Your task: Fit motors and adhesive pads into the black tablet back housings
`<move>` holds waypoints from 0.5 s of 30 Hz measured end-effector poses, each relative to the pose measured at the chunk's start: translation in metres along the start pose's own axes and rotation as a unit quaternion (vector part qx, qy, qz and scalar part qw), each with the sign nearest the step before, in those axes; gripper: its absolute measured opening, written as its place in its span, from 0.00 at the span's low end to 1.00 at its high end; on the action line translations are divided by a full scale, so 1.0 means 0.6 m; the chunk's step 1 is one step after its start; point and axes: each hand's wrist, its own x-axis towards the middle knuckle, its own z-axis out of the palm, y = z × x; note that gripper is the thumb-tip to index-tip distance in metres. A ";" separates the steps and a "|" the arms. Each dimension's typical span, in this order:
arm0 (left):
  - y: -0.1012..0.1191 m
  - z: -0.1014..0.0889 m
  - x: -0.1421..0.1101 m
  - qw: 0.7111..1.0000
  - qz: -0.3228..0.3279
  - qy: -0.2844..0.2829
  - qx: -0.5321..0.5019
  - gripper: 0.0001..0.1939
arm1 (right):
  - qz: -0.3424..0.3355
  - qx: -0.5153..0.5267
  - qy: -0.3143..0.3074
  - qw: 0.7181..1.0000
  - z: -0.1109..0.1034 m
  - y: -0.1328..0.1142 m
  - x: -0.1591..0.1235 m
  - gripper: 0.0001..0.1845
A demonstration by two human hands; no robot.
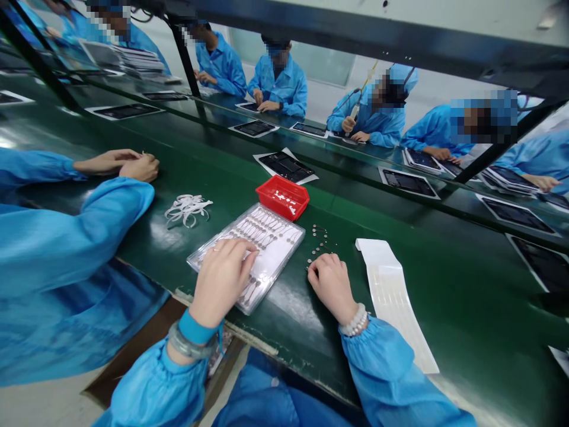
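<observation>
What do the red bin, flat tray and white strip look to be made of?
Red bin: probably molded plastic, evenly colored with smooth walls.
Flat tray: likely clear, glossy plastic, judging by its see-through, shiny edges.
White strip: paper or film, I can't tell which; thin, smooth, creased near its far end.

1) An electronics assembly workshop;
2) several blue-smocked people point(288, 83) work in a row;
3) a long green bench point(466, 284) bears many similar dark device panels point(287, 166) and a red parts bin point(273, 204)
</observation>
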 end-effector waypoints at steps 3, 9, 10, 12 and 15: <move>-0.025 0.003 0.011 0.998 -0.001 -0.040 0.044 0.08 | -0.007 -0.034 0.026 0.999 0.012 -0.002 -0.002 0.11; -0.020 0.021 0.011 0.995 0.016 -0.073 0.060 0.08 | 0.007 -0.048 0.026 0.998 0.012 -0.002 -0.004 0.11; -0.020 0.022 0.011 0.995 0.017 -0.073 0.061 0.08 | 0.006 -0.050 0.025 0.998 0.011 -0.003 -0.005 0.10; -0.021 0.022 0.013 0.995 0.019 -0.073 0.062 0.08 | 0.005 -0.053 0.024 0.998 0.011 -0.004 -0.006 0.10; -0.024 0.026 0.017 0.995 0.030 -0.074 0.068 0.10 | 0.001 -0.055 0.025 0.998 0.010 -0.004 -0.007 0.09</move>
